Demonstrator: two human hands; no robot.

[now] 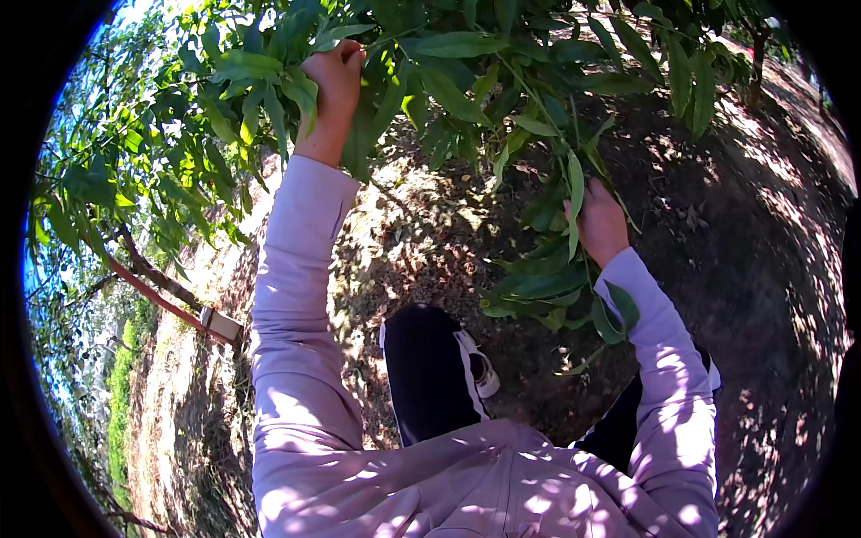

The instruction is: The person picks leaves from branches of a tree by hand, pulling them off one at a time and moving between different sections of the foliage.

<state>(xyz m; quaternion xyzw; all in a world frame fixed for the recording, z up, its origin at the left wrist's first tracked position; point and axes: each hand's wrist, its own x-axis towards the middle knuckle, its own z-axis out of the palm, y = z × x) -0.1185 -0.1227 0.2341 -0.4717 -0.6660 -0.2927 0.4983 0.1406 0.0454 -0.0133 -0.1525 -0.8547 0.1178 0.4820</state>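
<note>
My left hand [335, 84] is raised at the upper left among long, narrow green leaves. Its fingers are bent around a thin green shoot [393, 39], with the tips partly hidden. Lower and to the right, my right hand [601, 218] grips a hanging leafy branch [548, 111]. A long leaf [575, 191] crosses in front of its thumb, and the other fingers are mostly covered. Below that hand the branch ends in a drooping cluster of broad leaves [545, 282], some resting against my right sleeve [656, 323].
Dappled soil with dry litter [430, 249] spreads under the foliage. At the left, a reddish-brown pole [158, 292] and a dark limb [151, 269] meet a pale block [222, 325]. A tree trunk [758, 64] stands far right. My bent knee [430, 363] is below the leaves.
</note>
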